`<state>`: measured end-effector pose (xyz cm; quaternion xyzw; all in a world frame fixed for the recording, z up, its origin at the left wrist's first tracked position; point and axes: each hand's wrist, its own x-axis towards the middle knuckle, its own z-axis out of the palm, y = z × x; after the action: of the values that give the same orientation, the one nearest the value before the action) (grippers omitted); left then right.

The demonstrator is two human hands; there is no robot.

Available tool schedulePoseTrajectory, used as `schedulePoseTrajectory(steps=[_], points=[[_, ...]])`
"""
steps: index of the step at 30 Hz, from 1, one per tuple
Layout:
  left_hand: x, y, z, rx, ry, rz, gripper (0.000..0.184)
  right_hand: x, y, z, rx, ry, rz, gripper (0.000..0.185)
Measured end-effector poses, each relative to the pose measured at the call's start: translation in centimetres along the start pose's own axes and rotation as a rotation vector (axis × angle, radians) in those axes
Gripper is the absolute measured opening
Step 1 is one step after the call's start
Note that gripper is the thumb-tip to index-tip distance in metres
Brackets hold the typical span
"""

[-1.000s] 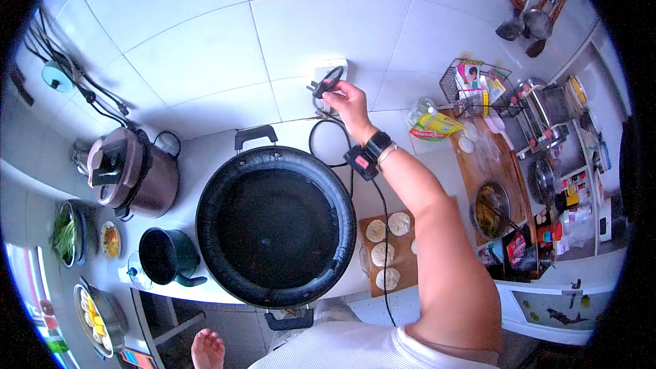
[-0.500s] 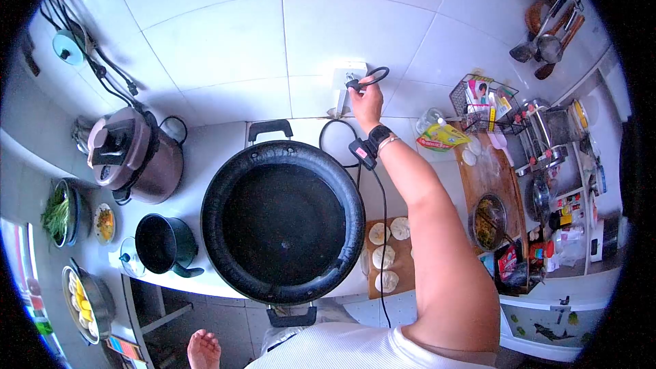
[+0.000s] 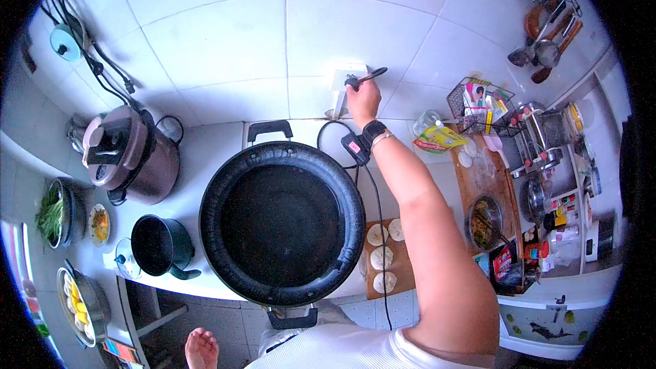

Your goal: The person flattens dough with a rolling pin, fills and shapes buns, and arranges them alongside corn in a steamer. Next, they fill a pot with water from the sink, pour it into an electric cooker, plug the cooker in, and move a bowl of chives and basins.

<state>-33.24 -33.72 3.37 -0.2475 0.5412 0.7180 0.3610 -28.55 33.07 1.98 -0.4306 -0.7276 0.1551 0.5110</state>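
My right hand [image 3: 365,101] is closed around a black power plug [image 3: 353,82] at the white wall socket [image 3: 348,73]. The plug touches or sits in the socket; my fingers hide part of it. From the plug a black cord [image 3: 376,72] loops over my hand. On the counter below stands a large black electric pan [image 3: 283,225] with two handles, its inside bare. My left hand [image 3: 201,350] hangs low beside my body, left of the pan's near handle. It holds nothing I can see, and its fingers are loosely bent.
Left of the pan are a dark saucepan [image 3: 160,244], a glass lid [image 3: 128,258] and a pressure cooker [image 3: 133,154]. White dough buns [image 3: 381,257] lie on a wooden board under my right arm. Further right are a wire basket [image 3: 483,106], a bowl of filling [image 3: 485,222] and a crowded rack.
My right hand stays at the socket with the plug, turning slightly, and the cord loop looks flatter. My left hand has barely moved. The view has shifted a little.
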Motion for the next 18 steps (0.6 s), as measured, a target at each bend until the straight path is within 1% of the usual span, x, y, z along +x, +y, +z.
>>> schedulePoseTrajectory(steps=[2, 3, 7, 9, 13, 14, 15, 17, 18], points=[[-0.8, 0.8, 1.1, -0.061, -0.101, -0.019, 0.015, -0.2, 0.1, 0.6, -0.031, 0.017, 0.011, 0.020], [-0.7, 0.7, 1.1, -0.067, -0.105, -0.020, 0.015, 0.1, -0.2, 0.6, -0.061, 0.036, 0.017, 0.019], [-0.5, 0.5, 0.3, -0.058, -0.088, -0.027, 0.014, 0.8, -1.4, 0.2, -0.113, 0.005, 0.006, 0.018], [-0.2, 0.3, 0.0, -0.053, -0.080, -0.026, 0.014, 2.1, -1.8, 0.1, -0.230, -0.110, 0.111, 0.019], [-0.3, -0.3, -0.3, 0.024, -0.024, 0.007, 0.017, 3.0, -1.9, 0.8, -0.257, -0.100, 0.166, 0.018], [-0.4, -0.4, -0.2, 0.033, -0.007, 0.018, 0.017, 3.0, -2.0, 0.7, -0.265, -0.119, 0.180, 0.021], [-0.7, -0.5, 0.1, 0.026, -0.003, 0.019, 0.017, 2.9, -1.9, 0.6, -0.262, -0.124, 0.174, 0.021], [-1.3, -0.6, 0.5, 0.018, -0.049, 0.056, 0.016, 2.5, -1.7, 0.0, -0.218, -0.136, 0.081, 0.025], [-0.9, -0.7, 0.1, 0.008, -0.046, 0.060, 0.016, 2.4, -1.6, -0.7, -0.194, -0.211, 0.076, 0.031]])
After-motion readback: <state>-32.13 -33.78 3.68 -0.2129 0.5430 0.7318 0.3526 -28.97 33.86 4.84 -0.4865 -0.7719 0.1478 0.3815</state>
